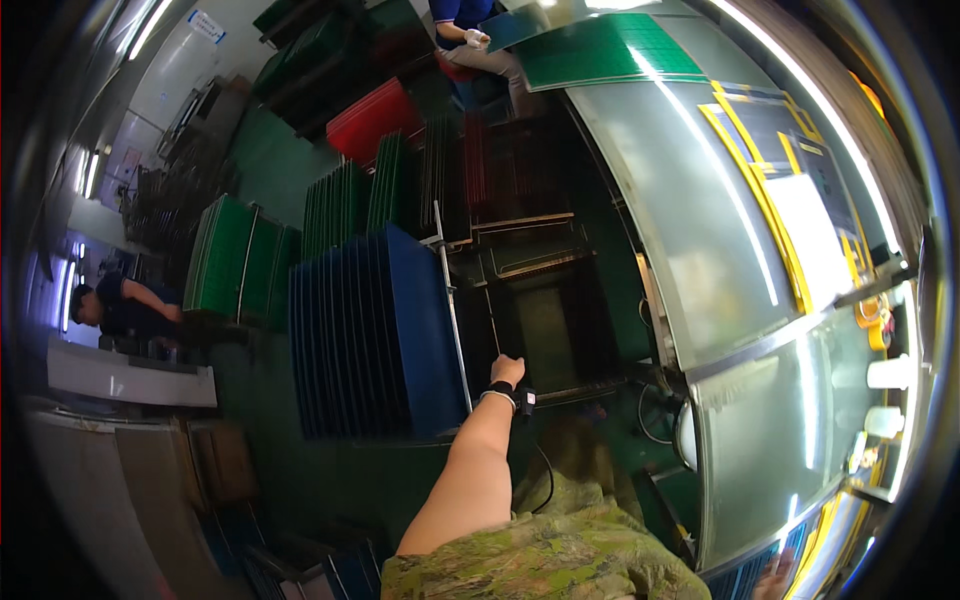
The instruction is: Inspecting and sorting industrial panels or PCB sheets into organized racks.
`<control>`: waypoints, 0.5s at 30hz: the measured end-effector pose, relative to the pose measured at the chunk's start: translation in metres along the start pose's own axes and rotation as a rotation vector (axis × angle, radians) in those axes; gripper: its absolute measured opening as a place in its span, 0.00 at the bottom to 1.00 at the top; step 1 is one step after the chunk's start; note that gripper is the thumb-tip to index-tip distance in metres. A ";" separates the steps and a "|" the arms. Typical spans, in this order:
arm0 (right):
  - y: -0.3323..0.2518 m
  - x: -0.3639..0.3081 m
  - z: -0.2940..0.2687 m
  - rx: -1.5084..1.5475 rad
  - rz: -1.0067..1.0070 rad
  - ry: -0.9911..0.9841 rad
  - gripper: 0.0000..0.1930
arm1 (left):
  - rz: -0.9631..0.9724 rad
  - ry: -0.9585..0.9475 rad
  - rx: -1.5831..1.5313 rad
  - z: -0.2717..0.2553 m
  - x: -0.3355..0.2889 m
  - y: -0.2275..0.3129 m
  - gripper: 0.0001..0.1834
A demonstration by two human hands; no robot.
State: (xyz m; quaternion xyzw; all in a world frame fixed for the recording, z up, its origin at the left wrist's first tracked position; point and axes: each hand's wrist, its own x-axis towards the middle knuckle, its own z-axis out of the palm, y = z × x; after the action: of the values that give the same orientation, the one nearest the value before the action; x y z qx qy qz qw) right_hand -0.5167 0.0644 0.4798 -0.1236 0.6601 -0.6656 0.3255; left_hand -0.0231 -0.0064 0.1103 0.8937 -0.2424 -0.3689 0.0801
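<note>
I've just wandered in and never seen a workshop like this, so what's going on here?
The left hand of the person wearing the camera is closed at the lower end of a thin rod; whether it grips the rod is unclear. Left of it stands a row of upright blue panels. What may be the right hand is a blur near the lower right. At the top, a co-worker's gloved hand is near a green sheet lying on a long table.

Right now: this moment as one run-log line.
left hand: at thin rod, grip unclear | right hand: blurred, lower right edge | blue panels: standing in a row | green sheet: flat on bench
</note>
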 end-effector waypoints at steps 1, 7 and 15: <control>0.028 -0.001 0.011 -0.125 0.257 -0.024 0.24 | -0.154 0.078 -0.028 -0.009 0.004 -0.027 0.26; 0.177 0.046 -0.210 -0.625 1.166 0.138 0.18 | -0.165 0.317 -0.092 0.053 0.078 -0.047 0.41; 0.198 0.021 -0.117 -0.562 0.994 -0.803 0.36 | -0.010 0.288 -0.054 0.098 0.142 -0.079 0.22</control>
State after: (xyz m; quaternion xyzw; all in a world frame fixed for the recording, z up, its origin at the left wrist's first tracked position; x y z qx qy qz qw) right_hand -0.5483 0.1616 0.2732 -0.1226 0.6142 -0.1446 0.7661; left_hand 0.0249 -0.0040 -0.0731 0.9362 -0.2139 -0.2436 0.1361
